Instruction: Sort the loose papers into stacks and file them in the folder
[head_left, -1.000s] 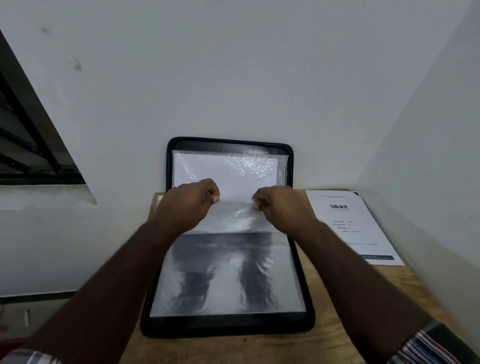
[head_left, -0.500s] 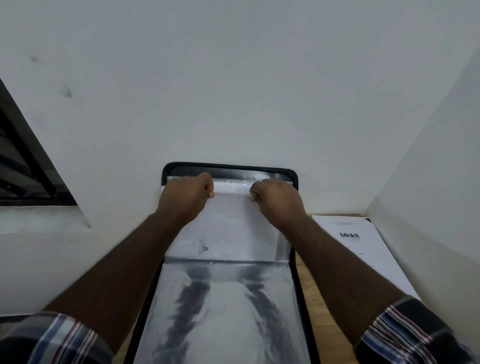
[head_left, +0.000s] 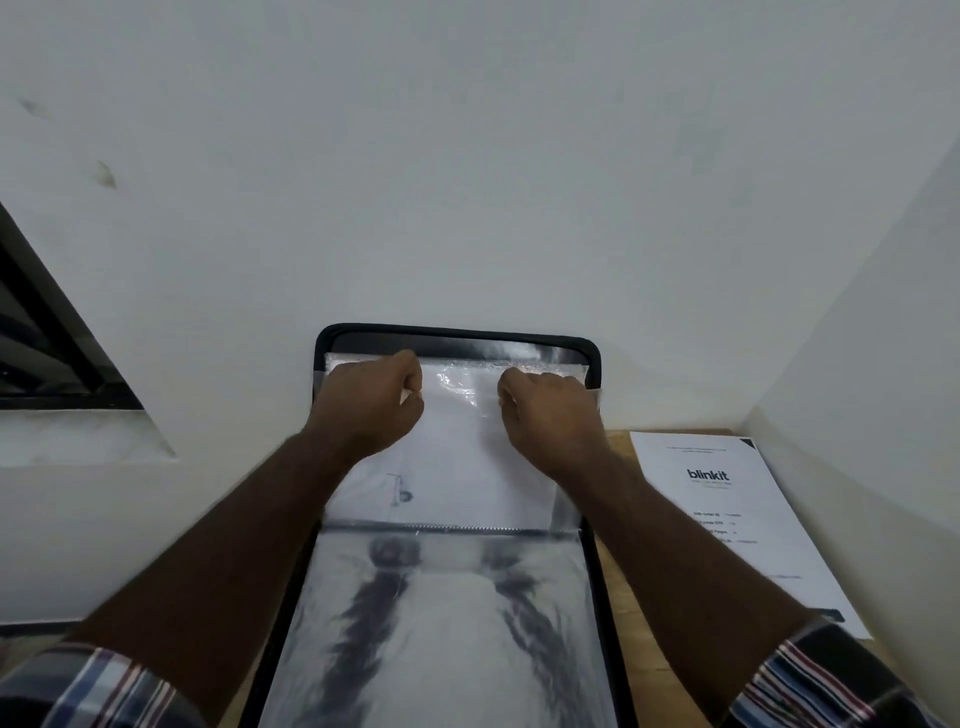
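Observation:
A black folder (head_left: 457, 335) lies open on the wooden table, its upper half leaning against the wall. A clear plastic sleeve (head_left: 462, 387) with a white sheet (head_left: 457, 467) in it lies flat against that upper half. My left hand (head_left: 371, 402) and my right hand (head_left: 545, 410) each pinch the sleeve's top edge near the folder's upper rim, fingers curled. The lower half shows another glossy sleeve (head_left: 441, 623) with my arms reflected in it.
A white printed paper headed "blinkit" (head_left: 727, 509) lies on the table to the right of the folder, close to the right-hand wall. A dark window frame (head_left: 47, 332) sits at the left. The wall stands directly behind the folder.
Both hands have carried the sleeve's edge up and away from me, from mid-folder to the folder's top rim, so the sleeve now lies against the upper half. The view tilted downward.

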